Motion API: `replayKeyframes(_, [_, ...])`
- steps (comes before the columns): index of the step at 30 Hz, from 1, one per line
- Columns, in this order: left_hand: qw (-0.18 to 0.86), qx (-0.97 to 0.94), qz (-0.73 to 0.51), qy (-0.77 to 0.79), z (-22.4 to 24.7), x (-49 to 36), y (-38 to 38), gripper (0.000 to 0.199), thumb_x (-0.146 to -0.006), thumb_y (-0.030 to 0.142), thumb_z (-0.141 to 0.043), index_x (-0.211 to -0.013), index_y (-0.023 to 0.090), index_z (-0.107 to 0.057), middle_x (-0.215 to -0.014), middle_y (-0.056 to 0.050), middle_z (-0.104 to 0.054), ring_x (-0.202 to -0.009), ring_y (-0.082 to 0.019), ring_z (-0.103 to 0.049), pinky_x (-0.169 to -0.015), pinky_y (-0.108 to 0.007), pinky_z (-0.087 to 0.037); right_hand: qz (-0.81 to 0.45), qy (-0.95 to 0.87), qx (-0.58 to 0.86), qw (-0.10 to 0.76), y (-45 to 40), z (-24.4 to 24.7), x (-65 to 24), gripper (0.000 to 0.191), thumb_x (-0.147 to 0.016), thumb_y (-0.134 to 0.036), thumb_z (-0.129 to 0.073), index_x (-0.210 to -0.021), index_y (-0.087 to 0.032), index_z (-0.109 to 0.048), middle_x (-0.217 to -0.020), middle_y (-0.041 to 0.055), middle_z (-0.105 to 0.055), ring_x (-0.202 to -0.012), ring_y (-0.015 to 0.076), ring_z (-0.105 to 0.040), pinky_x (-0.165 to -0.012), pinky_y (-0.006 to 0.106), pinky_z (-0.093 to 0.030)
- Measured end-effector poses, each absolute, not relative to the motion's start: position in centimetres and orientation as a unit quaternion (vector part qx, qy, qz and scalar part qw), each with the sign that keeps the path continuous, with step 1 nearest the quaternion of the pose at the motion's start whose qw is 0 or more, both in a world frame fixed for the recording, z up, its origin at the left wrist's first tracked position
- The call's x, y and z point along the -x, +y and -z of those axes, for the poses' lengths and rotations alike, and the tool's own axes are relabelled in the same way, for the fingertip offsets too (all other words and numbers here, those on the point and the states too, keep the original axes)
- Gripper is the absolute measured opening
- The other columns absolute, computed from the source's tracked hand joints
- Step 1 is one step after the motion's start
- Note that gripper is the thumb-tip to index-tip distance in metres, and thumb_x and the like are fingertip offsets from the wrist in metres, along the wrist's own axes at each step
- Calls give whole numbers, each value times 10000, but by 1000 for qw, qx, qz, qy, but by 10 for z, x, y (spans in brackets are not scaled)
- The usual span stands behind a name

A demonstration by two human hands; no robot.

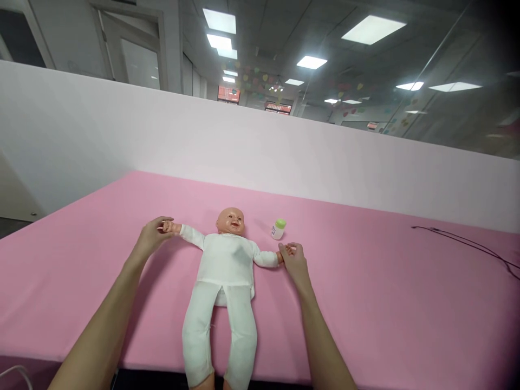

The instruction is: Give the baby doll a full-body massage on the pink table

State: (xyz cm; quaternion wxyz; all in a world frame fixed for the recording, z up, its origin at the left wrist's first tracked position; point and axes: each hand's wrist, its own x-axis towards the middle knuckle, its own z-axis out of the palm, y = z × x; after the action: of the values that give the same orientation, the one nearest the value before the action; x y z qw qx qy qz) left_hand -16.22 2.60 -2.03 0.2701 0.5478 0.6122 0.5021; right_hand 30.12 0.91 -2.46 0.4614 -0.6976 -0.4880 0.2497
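A baby doll [226, 260] in a white top and white trousers lies on its back, head toward the far side, both arms spread outward. My left hand [153, 234] is closed around the doll's hand on the left. On the other side, my right hand [296, 262] grips the doll's other hand between thumb and fingers. Just beyond my right hand stands a small bottle [278, 229] with a green cap and a label. The doll's feet run out of view at the bottom edge.
Pink cloth covers the table [365, 292]. A white partition [244, 146] rises along its far side. Thin black cables [467, 241] lie at the right. Part of a white cable [18, 369] shows at the lower left.
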Motion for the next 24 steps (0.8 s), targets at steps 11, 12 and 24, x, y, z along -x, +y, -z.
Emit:
replayKeyframes(11, [334,-404,-670,526,44,72,26,403,-740,450,-793,-1004,153,-722,-1071,-115,-758,-1038,-295,-694,-883,-375,-547,-394,-477,519,590,12,37,-273,691,-676,-569,-870,-1221,-179,-705,-1072,103,-760,-844,247,-695,-716,353,-584])
replayKeyframes(12, [322,-428,-665,521,45,66,26,406,-754,440,-784,-1042,160,-721,-1121,-115,-757,-1075,-296,-687,-917,-378,-539,-375,-501,516,586,12,38,-270,757,-672,-537,-876,-1313,-193,-667,-1162,116,-750,-886,256,-701,-760,373,-595])
replayKeyframes(24, [476,-485,-502,536,36,66,71,483,-671,643,-766,-627,198,-583,-616,-18,-576,-593,-167,-514,-579,-294,-403,-371,-499,551,556,51,49,-252,470,-689,-591,-793,-796,-138,-727,-785,73,-746,-733,225,-662,-672,321,-507])
